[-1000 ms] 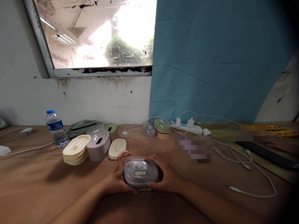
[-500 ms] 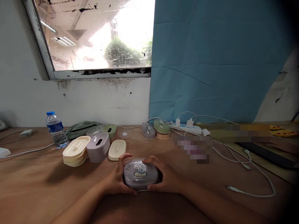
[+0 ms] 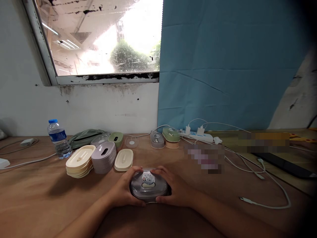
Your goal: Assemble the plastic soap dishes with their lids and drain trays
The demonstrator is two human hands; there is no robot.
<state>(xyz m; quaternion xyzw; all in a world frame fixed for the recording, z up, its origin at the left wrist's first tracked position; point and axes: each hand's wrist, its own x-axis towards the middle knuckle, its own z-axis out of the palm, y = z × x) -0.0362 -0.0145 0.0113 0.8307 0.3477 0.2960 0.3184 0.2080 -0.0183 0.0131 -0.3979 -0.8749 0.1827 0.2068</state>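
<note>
Between my two hands is a grey-purple oval box (image 3: pixel 149 190) with a clear domed lid, a round printed sticker and a pale slot on top. It sits low over the table in front of me. My left hand (image 3: pixel 127 188) wraps its left end, fingertips at the back edge and thumb along the front. On the opposite end, my right hand (image 3: pixel 177 188) grips in the same way, its fingers curled over the lid's rear rim. Beyond the box lies a cream oval lid (image 3: pixel 124 160), flat on the table and touched by neither hand.
Stacked cream lids (image 3: pixel 80 158) and stacked purple slotted lids (image 3: pixel 104 157) stand at left, near a water bottle (image 3: pixel 58 138) and a green pouch (image 3: pixel 85 137). Farther back are a grey box (image 3: pixel 157 140) and a green box (image 3: pixel 171 134). White cables (image 3: pixel 272 206) and a power strip (image 3: pixel 198 135) lie right.
My left fingers have come down closer against the back edge of the lid. The oval box and my right hand stay nearly in place.
</note>
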